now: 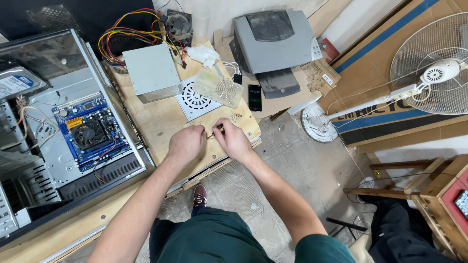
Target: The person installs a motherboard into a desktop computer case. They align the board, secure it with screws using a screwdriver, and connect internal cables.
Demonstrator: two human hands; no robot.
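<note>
We held a small dark-handled tool [220, 128] pinched in our right hand [233, 140], low over the pale plywood table [161, 122] near its front edge. Our left hand [185, 143] rested just beside it, fingers curled shut on something too small for us to tell. Just behind lay a white perforated fan grille [192, 102] under a clear plastic cover [218, 87], a grey metal power supply box [151, 72], and farther left the open computer case with its blue motherboard [90, 129].
</note>
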